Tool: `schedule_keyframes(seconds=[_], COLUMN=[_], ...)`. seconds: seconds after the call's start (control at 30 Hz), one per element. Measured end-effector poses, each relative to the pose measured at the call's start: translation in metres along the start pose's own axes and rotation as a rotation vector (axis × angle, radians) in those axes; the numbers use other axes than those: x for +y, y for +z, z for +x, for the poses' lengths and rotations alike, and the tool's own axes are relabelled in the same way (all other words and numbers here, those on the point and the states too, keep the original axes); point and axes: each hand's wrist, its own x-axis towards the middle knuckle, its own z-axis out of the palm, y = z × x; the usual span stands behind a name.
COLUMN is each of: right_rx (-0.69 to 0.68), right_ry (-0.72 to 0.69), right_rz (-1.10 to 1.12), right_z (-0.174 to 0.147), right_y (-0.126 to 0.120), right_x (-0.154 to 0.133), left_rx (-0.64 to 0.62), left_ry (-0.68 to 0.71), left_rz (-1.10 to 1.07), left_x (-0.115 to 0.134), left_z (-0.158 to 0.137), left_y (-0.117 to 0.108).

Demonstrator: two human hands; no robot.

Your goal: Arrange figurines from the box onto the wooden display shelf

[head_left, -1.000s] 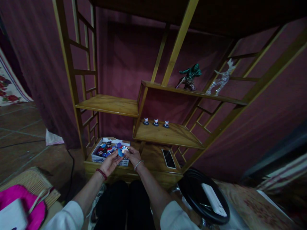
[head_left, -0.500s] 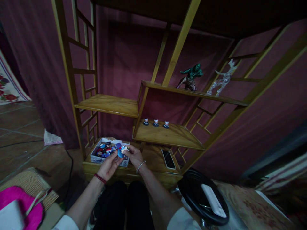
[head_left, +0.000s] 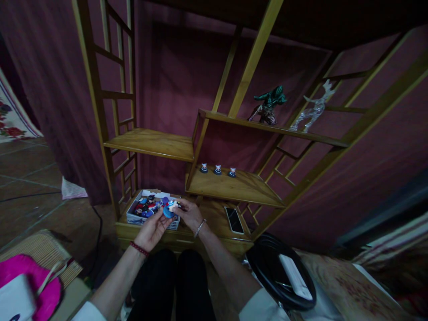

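Note:
A small figurine (head_left: 170,209) with a white upper part and a blue base is held between both hands, at the front right of an open box. My left hand (head_left: 154,229) is closed on its blue base from the left. From the right, my right hand (head_left: 190,216) pinches the white upper part. Behind and left of the hands, the cardboard box (head_left: 133,219) holds several colourful figurines (head_left: 149,206). Three small white-and-dark figurines (head_left: 217,170) stand in a row on the shelf (head_left: 230,191) above and to the right.
A phone (head_left: 234,220) lies on the lower board. Higher up stand a green figure statue (head_left: 270,105) and a clear deer statue (head_left: 313,109). Another shelf (head_left: 150,143) is at left. A black round seat (head_left: 281,272) is at lower right, a pink item (head_left: 43,285) at lower left.
The figurine has been tilted slightly in the hands, its blue base now showing more fully below the white part. Both hands keep hold of it. The view has shifted a little.

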Motion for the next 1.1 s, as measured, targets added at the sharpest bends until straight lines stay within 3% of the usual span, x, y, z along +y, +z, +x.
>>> schedule_keyframes(seconds=[0.47, 0.67, 1.1], right_rx=[-0.112, -0.138, -0.184], right_ry=[-0.04, 0.006, 0.095], right_rz=[-0.053, -0.129, -0.002], right_z=[0.002, 0.004, 0.001], right_y=[-0.004, -0.009, -0.008], right_x=[-0.015, -0.019, -0.035], left_rx=[-0.029, -0.079, -0.099], left_ry=[0.012, 0.026, 0.0], left_rz=[-0.064, -0.043, -0.051], left_x=[0.001, 0.003, 0.008], left_z=[-0.008, -0.014, -0.022], left_y=[0.003, 0.006, 0.009])
